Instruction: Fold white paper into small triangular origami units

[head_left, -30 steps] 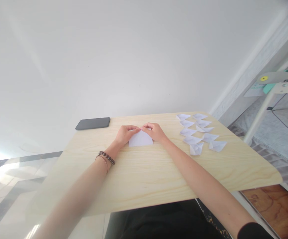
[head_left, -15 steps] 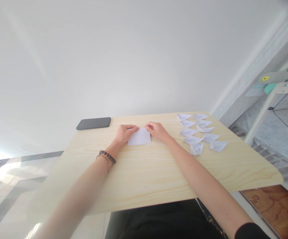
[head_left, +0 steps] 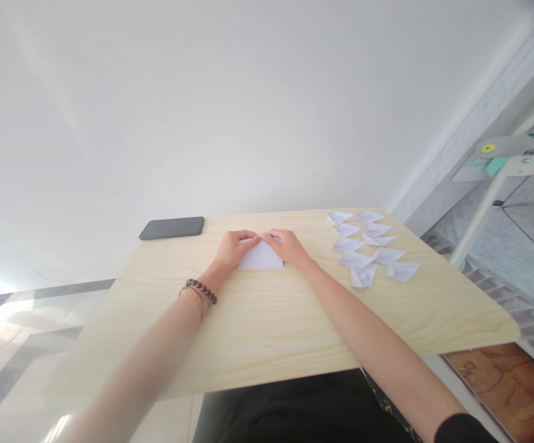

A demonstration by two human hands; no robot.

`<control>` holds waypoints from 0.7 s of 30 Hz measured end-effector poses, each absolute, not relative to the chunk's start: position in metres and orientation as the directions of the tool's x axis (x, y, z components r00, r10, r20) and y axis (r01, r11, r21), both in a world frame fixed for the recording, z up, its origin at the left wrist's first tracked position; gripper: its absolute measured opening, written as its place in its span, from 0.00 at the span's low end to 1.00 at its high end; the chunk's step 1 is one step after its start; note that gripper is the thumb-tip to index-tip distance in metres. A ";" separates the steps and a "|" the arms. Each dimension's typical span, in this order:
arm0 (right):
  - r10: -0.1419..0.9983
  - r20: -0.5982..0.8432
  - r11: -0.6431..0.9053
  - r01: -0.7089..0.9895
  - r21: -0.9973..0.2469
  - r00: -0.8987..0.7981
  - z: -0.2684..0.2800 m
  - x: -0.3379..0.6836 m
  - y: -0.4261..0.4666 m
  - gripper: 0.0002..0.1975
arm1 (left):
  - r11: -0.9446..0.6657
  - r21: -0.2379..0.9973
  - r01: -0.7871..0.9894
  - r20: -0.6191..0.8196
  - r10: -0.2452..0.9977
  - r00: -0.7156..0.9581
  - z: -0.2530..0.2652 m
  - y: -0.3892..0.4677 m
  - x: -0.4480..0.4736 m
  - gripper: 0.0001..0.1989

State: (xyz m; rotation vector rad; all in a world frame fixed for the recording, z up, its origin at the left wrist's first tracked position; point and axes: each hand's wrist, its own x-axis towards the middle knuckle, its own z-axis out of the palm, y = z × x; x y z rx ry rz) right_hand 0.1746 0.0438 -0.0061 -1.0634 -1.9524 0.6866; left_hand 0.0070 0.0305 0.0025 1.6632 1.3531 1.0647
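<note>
A small white sheet of paper (head_left: 261, 258) lies on the pale wooden table, its near edge straight and its far edge under my fingers. My left hand (head_left: 235, 247) pinches it at the far edge, thumb on top. From the other side my right hand (head_left: 286, 245) grips the same edge, its fingertips meeting the left ones near the middle. The finger undersides are hidden. Off to the right, several folded white paper boats (head_left: 350, 245) sit in two columns.
A black phone (head_left: 171, 227) rests at the table's far left corner. The table (head_left: 267, 332) meets a white wall (head_left: 248, 111) at the back. A white metal frame (head_left: 483, 209) stands beyond the right edge.
My right hand has slid left along the paper's far edge until its fingertips meet those of my left hand. The left hand stays nearly in place.
</note>
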 end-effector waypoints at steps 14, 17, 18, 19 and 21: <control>0.819 0.436 0.574 0.538 -0.618 -0.372 -0.007 0.189 0.050 0.14 | -0.234 0.825 0.514 0.172 0.971 0.165 0.002 0.036 -0.012 0.14; 0.832 0.424 0.555 0.538 -0.634 -0.358 -0.008 0.191 0.052 0.14 | -0.197 0.860 0.470 0.109 0.972 0.207 0.002 0.040 -0.020 0.12; 0.838 0.418 0.546 0.540 -0.641 -0.351 -0.008 0.193 0.053 0.14 | -0.181 0.875 0.448 0.088 0.971 0.220 0.002 0.041 -0.022 0.12; 0.844 0.414 0.537 0.542 -0.647 -0.342 -0.008 0.194 0.055 0.14 | -0.163 0.889 0.429 0.068 0.971 0.228 0.002 0.041 -0.024 0.12; 0.855 0.413 0.519 0.548 -0.656 -0.315 -0.009 0.196 0.056 0.15 | -0.120 0.915 0.384 0.037 0.976 0.216 0.001 0.042 -0.026 0.12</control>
